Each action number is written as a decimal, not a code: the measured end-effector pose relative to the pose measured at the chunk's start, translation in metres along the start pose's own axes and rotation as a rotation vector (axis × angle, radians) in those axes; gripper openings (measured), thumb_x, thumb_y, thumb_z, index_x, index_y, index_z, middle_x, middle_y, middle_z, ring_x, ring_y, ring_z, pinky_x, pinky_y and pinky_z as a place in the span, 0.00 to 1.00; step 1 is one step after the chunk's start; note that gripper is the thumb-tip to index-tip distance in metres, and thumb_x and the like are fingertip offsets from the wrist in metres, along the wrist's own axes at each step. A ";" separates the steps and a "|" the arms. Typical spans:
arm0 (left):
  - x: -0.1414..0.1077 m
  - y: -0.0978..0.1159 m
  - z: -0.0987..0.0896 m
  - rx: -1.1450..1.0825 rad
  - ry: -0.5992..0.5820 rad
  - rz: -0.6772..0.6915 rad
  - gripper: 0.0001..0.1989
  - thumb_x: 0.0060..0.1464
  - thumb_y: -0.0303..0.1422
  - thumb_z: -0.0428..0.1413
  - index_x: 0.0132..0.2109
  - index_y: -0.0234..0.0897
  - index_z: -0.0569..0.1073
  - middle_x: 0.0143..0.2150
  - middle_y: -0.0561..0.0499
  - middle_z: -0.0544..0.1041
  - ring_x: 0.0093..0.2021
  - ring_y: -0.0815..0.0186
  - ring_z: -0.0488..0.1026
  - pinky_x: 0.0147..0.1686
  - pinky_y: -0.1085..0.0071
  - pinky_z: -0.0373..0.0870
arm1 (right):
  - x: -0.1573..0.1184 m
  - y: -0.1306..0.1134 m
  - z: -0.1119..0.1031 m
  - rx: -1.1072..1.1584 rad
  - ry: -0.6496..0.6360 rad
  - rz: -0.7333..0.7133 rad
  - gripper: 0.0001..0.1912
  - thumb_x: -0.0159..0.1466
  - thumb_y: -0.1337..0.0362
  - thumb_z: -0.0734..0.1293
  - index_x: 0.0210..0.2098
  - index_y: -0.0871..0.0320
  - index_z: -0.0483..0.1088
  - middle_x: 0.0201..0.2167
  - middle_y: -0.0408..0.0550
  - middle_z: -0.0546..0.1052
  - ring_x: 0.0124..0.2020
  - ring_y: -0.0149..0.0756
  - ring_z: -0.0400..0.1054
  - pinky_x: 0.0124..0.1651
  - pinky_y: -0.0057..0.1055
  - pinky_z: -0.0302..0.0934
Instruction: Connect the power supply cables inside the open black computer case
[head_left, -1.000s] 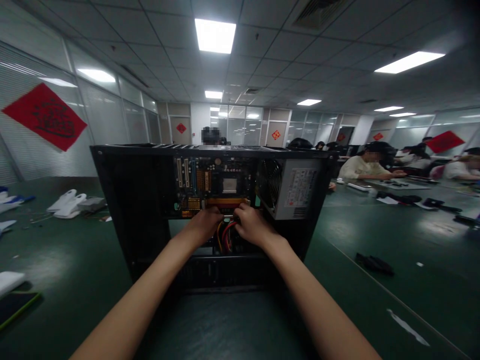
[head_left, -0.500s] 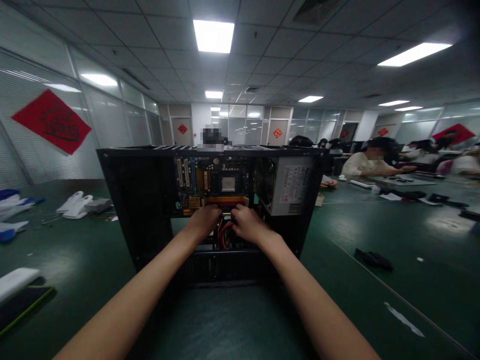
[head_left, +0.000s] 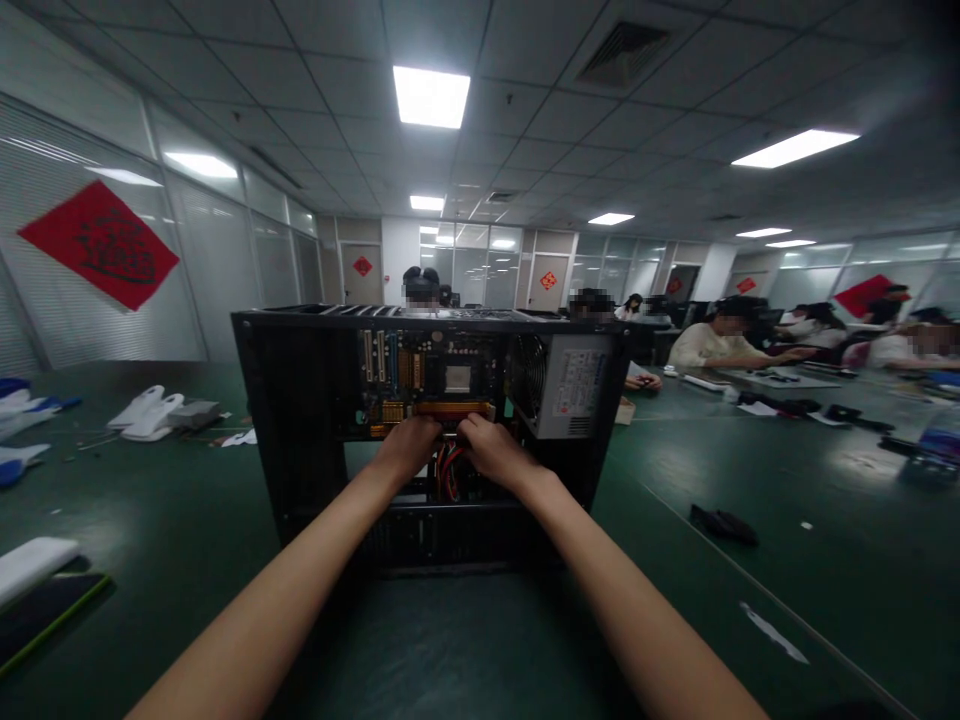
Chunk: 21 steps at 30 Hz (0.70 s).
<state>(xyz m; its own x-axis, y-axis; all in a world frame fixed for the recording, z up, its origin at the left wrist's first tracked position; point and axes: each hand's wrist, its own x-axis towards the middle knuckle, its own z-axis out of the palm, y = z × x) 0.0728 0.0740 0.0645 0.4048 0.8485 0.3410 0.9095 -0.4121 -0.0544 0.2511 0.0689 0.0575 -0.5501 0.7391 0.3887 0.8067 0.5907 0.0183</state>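
An open black computer case [head_left: 292,400] stands in front of me, its open side towards me. Inside it a motherboard [head_left: 480,360] carries a bare square processor socket area [head_left: 457,379] and orange-red memory slots [head_left: 454,408]. At the board's lower edge, just under those slots, my left hand [head_left: 411,445] is closed, fingertips curled inward. My right hand [head_left: 491,448] is closed beside it, a small gap between the two. Whatever the fingers pinch is hidden by them. Red and black cables [head_left: 450,472] hang below and between my hands. A grey power supply [head_left: 577,385] fills the case's upper right.
The case rests on a green table [head_left: 465,640]. Left lie white plastic pieces [head_left: 150,412], a white object [head_left: 34,567] and a dark green-edged item [head_left: 52,615]. On the right lie a black cloth-like thing [head_left: 724,523] and a white strip [head_left: 772,632]. Other people [head_left: 727,340] sit beyond.
The view has tilted slightly up and shifted, and the case appears turned a little. Both hands stay closed at the same lower edge of the motherboard.
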 end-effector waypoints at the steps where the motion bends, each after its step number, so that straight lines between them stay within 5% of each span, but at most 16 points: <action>1: 0.000 -0.001 0.001 -0.006 0.000 0.001 0.10 0.60 0.31 0.53 0.42 0.34 0.78 0.43 0.40 0.79 0.45 0.55 0.77 0.44 0.65 0.72 | 0.002 0.000 0.000 -0.013 -0.008 -0.013 0.10 0.66 0.74 0.58 0.45 0.60 0.66 0.48 0.53 0.69 0.45 0.38 0.69 0.44 0.31 0.60; 21: -0.001 -0.001 0.000 -0.012 -0.020 0.023 0.11 0.60 0.28 0.52 0.44 0.33 0.78 0.44 0.38 0.79 0.47 0.55 0.77 0.45 0.64 0.72 | 0.007 0.001 0.005 -0.088 0.016 -0.095 0.13 0.64 0.78 0.56 0.44 0.61 0.64 0.46 0.53 0.70 0.46 0.38 0.68 0.46 0.31 0.61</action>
<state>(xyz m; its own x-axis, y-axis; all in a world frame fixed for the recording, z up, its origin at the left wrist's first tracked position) 0.0718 0.0731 0.0646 0.4275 0.8453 0.3205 0.8988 -0.4353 -0.0510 0.2465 0.0764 0.0556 -0.6216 0.6757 0.3963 0.7676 0.6265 0.1356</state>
